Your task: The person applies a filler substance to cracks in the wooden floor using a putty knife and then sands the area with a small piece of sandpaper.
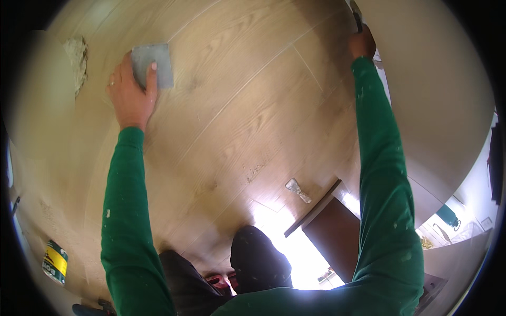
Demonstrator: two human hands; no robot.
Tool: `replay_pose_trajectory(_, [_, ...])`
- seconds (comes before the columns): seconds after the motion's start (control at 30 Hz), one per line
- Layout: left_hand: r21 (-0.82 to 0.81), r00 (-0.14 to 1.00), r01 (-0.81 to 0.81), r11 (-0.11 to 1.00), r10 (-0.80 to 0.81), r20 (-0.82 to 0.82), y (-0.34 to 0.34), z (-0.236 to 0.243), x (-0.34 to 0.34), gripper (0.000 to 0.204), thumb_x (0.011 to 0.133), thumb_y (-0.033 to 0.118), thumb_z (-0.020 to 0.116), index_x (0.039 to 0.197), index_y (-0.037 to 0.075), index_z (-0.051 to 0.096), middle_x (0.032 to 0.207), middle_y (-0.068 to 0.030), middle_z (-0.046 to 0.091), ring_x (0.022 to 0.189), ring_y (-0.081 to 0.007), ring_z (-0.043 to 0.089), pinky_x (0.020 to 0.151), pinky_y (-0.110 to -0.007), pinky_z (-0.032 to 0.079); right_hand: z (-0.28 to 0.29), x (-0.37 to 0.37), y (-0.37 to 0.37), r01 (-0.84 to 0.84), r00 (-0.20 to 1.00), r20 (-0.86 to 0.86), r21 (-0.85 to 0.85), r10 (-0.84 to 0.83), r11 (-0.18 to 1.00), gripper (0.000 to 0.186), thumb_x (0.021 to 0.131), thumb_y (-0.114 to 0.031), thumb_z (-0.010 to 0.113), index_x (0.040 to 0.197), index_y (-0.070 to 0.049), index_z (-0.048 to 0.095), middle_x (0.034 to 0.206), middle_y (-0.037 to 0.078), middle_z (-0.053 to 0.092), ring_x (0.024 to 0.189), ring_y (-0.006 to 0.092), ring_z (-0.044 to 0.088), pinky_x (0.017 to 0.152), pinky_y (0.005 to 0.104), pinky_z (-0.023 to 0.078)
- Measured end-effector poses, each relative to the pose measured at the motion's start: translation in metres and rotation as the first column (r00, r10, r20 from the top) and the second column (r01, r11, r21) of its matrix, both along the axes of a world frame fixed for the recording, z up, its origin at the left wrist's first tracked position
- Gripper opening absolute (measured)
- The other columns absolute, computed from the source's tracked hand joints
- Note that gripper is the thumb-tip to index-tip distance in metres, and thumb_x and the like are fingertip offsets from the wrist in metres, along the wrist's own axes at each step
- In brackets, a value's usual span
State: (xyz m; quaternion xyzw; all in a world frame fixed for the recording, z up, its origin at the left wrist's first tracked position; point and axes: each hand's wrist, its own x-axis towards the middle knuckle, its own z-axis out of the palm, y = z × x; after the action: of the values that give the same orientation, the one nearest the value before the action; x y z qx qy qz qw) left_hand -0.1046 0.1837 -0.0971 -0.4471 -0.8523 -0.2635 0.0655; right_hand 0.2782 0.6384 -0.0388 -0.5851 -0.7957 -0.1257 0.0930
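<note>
My left hand (132, 92) is closed on a flat grey square plate (161, 58). Its thumb lies across the plate's face, and the fingers run along the left edge. Under the plate is the wood-look plank floor (232, 89). At the upper right my right hand (362, 45) is wrapped round a slim tool with a dark handle (358, 22). That tool is beside the pale wall-like surface (437, 79), and its far end is too small to make out. A small scraper with a pale, smeared surface (298, 190) lies on the floor between my arms, touched by neither hand.
A tin with a yellow and dark label (55, 262) stands at the lower left. Ragged pale plaster (78, 63) shows at the upper left. A brown panel (332, 231) lies by my right arm. My knee (258, 258) rises at the bottom, beside bright light.
</note>
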Motion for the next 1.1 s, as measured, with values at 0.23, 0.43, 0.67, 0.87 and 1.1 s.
replay_pose_trajectory(0.23, [-0.201,0.998,-0.055,0.978,0.061,0.022,-0.015,0.01,-0.008,0.067,0.098,0.052,0.059,0.144,0.005,0.05,0.119,-0.0186,0.061,0.111,-0.0385,0.056,0.096,-0.053,0.04,-0.008,-0.038,-0.169,-0.081,0.997,-0.047,-0.444,0.067,0.892,0.047,0.09,-0.007,0.058,0.138,-0.003,0.059,0.133,0.027,0.061,0.12,0.0424,0.061,0.102,0.0479,0.051])
replay_pose_trajectory(0.43, [-0.231,0.998,-0.046,0.972,0.052,0.02,-0.002,0.001,-0.001,0.068,0.096,0.056,0.058,0.144,0.007,0.051,0.114,-0.0141,0.058,0.106,-0.0358,0.054,0.093,-0.052,0.039,0.12,-0.029,-0.312,-0.412,0.907,-0.354,-0.633,0.228,0.655,0.05,0.087,-0.001,0.057,0.137,-0.002,0.059,0.124,0.029,0.062,0.109,0.0457,0.063,0.094,0.0497,0.053])
replay_pose_trajectory(0.67, [-0.23,1.0,-0.012,0.973,0.012,-0.001,0.006,0.004,0.0,0.07,0.096,0.058,0.056,0.145,0.009,0.051,0.116,-0.0154,0.059,0.108,-0.0365,0.054,0.093,-0.052,0.039,0.077,-0.041,-0.173,0.105,0.994,0.086,-0.583,-0.067,0.805,0.046,0.085,-0.004,0.062,0.131,0.0,0.061,0.114,0.028,0.063,0.1,0.0448,0.065,0.087,0.0468,0.057])
replay_pose_trajectory(0.87, [-0.293,0.999,-0.032,0.956,0.032,-0.005,-0.01,-0.007,-0.003,0.07,0.096,0.059,0.057,0.144,0.008,0.053,0.121,-0.0169,0.06,0.111,-0.039,0.056,0.095,-0.055,0.041,0.106,-0.021,-0.306,-0.345,0.937,-0.258,-0.585,0.235,0.734,0.055,0.084,0.005,0.058,0.138,-0.001,0.058,0.114,0.027,0.065,0.105,0.0439,0.066,0.09,0.05,0.057])
replay_pose_trajectory(1.1, [-0.238,0.999,-0.02,0.971,0.008,-0.052,0.005,-0.004,-0.005,0.068,0.097,0.06,0.058,0.141,0.008,0.056,0.12,-0.0168,0.063,0.109,-0.0391,0.059,0.092,-0.055,0.045,-0.002,0.073,-0.063,-0.022,1.0,-0.001,-0.062,0.022,0.998,0.055,0.084,-0.007,0.058,0.139,-0.004,0.057,0.121,0.026,0.065,0.113,0.0459,0.062,0.099,0.0524,0.05])
